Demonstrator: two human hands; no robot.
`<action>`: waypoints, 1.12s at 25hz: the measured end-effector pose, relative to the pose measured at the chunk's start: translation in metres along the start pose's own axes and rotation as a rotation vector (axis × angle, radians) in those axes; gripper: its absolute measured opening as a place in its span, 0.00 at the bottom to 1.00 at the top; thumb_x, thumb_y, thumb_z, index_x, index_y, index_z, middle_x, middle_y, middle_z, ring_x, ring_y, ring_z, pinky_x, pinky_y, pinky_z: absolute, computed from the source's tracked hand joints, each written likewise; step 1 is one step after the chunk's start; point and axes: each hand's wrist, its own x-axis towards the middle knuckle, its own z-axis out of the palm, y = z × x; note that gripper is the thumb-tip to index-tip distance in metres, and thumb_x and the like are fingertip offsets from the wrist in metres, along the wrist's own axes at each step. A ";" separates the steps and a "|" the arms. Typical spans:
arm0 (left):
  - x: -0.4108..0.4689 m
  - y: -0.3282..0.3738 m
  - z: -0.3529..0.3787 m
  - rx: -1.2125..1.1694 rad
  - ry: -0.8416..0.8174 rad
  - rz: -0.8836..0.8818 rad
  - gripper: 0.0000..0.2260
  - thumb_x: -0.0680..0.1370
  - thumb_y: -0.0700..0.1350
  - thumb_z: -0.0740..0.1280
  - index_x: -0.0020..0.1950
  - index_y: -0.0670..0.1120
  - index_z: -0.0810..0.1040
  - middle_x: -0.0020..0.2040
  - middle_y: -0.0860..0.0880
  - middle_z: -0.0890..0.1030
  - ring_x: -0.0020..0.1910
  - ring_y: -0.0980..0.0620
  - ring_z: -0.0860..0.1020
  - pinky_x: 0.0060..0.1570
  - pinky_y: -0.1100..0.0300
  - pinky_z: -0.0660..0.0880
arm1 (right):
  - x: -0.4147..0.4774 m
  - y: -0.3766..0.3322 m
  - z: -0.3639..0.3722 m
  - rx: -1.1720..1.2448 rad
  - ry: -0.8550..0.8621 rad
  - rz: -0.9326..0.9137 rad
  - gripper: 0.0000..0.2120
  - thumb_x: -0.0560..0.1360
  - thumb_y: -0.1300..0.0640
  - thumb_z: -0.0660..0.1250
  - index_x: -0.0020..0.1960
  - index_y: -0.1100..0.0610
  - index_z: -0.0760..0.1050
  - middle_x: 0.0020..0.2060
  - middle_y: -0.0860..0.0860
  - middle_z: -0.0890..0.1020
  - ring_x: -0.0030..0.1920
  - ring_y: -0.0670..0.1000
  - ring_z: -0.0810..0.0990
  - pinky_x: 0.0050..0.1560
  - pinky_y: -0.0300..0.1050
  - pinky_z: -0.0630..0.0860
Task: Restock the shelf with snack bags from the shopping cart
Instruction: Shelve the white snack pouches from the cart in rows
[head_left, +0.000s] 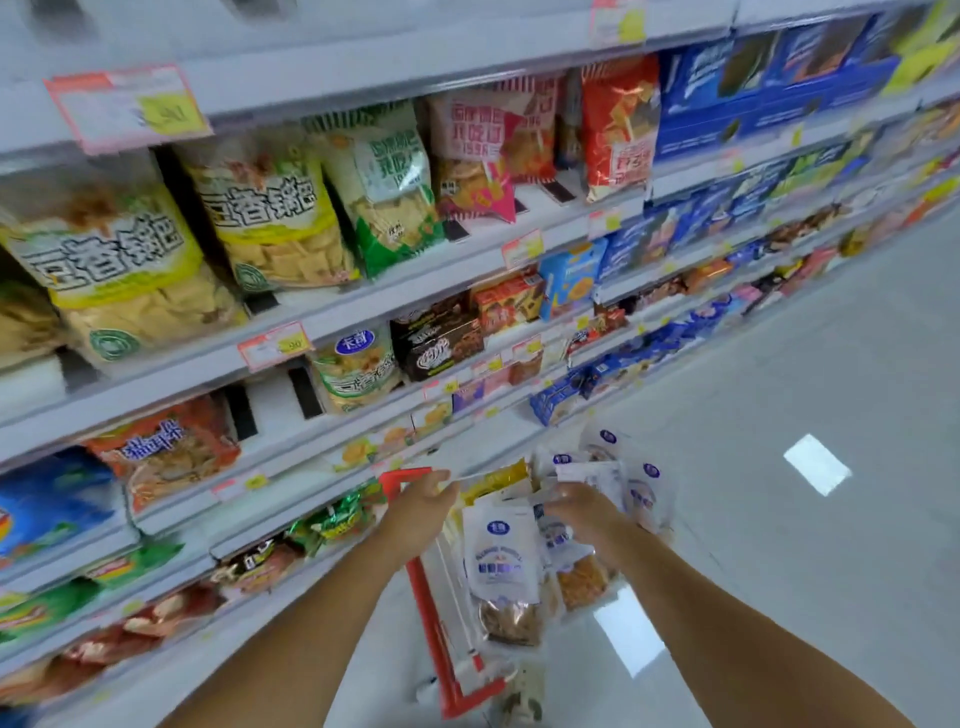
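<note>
Head: snack bags (501, 551) around right grip (584, 512)

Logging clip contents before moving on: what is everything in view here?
shelves: several tiers, white, left and ahead
yellow-green snack bags: two, upper tier, left
blue boxes: many, blue, upper right tiers
price tags: several, pink and yellow, shelf edges
shopping cart: one, red frame, bottom centre
white snack bags: several, white with blue logo, in cart
floor: one, pale grey, right
left hand: one, at cart's rim, grip blurred
right hand: one, over cart's bags, grip blurred
</note>
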 end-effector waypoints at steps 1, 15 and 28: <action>0.004 -0.006 0.008 -0.018 0.022 -0.057 0.19 0.82 0.51 0.60 0.73 0.50 0.68 0.70 0.52 0.70 0.58 0.49 0.77 0.55 0.58 0.75 | 0.013 0.003 0.005 -0.112 -0.006 -0.022 0.16 0.77 0.56 0.66 0.64 0.54 0.73 0.53 0.55 0.80 0.45 0.50 0.80 0.34 0.37 0.71; 0.013 -0.041 0.018 -0.189 -0.236 -0.275 0.44 0.72 0.51 0.76 0.80 0.53 0.53 0.79 0.52 0.59 0.77 0.51 0.59 0.70 0.56 0.61 | 0.050 -0.002 0.015 -0.036 -0.085 -0.065 0.11 0.78 0.57 0.65 0.58 0.59 0.72 0.44 0.54 0.80 0.47 0.56 0.80 0.44 0.53 0.79; -0.003 -0.072 -0.042 -0.519 -0.068 -0.233 0.19 0.71 0.41 0.76 0.61 0.49 0.80 0.51 0.51 0.86 0.48 0.55 0.84 0.43 0.64 0.78 | 0.079 -0.016 0.053 0.027 0.224 -0.113 0.18 0.68 0.41 0.64 0.46 0.55 0.69 0.38 0.49 0.77 0.38 0.49 0.75 0.36 0.42 0.73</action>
